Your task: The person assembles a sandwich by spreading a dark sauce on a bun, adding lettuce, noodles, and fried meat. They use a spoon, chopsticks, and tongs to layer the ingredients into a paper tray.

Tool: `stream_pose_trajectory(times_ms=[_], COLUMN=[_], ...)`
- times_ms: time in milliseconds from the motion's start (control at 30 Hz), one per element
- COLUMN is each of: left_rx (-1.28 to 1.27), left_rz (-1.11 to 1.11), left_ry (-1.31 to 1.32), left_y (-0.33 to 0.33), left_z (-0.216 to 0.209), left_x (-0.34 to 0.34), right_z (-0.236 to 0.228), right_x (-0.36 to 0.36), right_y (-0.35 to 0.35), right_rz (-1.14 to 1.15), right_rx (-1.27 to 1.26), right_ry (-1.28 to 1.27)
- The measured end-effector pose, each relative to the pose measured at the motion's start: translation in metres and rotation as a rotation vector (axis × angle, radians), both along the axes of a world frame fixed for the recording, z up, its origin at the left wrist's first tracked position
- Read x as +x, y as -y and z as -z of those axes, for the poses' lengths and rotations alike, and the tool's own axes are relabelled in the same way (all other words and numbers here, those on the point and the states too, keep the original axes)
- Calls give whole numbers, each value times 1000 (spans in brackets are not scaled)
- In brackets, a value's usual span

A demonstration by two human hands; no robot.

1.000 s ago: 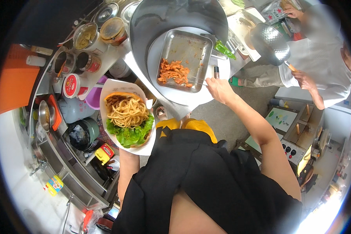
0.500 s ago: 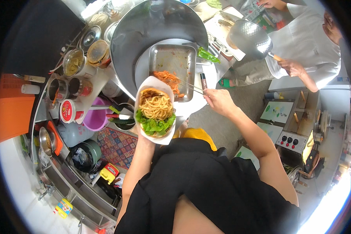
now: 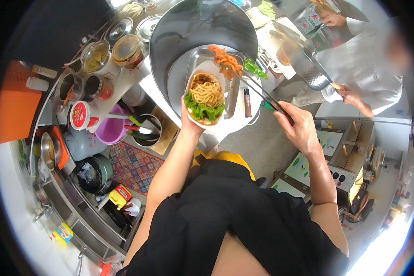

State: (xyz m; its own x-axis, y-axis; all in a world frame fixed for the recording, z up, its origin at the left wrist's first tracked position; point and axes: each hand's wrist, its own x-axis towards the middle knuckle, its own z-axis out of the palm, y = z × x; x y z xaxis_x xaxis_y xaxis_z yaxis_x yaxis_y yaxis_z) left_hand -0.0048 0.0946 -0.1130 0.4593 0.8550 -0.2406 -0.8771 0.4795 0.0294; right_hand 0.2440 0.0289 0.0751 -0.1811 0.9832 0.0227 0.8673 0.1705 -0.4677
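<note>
My left hand point(image 3: 191, 122) is closed around a white paper sleeve point(image 3: 221, 83) from below. In it sits an open flatbread pocket, with noodles point(image 3: 207, 93) above green lettuce point(image 3: 205, 110). My right hand point(image 3: 300, 126) grips long thin tongs point(image 3: 260, 90) with dark handles. Their tips pinch a clump of orange-red shredded food point(image 3: 224, 59), raised just beyond the sleeve's far end. Underneath is a rectangular metal tray point(image 3: 234, 98), partly hidden by the sleeve and the food.
A tall curved metal shield point(image 3: 193, 27) stands behind the tray. Green peppers point(image 3: 254, 69) and a dark slim tube point(image 3: 247, 102) lie right of it. Tubs and jars point(image 3: 96, 60) crowd the left counter. At right, another person point(image 3: 368, 64) holds a pan point(image 3: 308, 69).
My right hand has lifted the tongs from the tray with a clump of orange-red food and drawn to the right. The filled sleeve now covers more of the tray. The co-worker's pan has shifted.
</note>
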Motion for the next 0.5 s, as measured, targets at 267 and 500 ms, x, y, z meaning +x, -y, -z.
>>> stream_pose_trajectory(times_ms=[267,500], left_rx=[15,-39], left_rz=[76,36], left_ry=[31,78], left_y=[-16,-20], left_z=[-22,-1], left_x=[6,-1], right_z=[24,5], right_x=[-19,-17], right_y=[24,9], right_rz=[-221,-237], right_rx=[-40,-74], right_ry=[250,208])
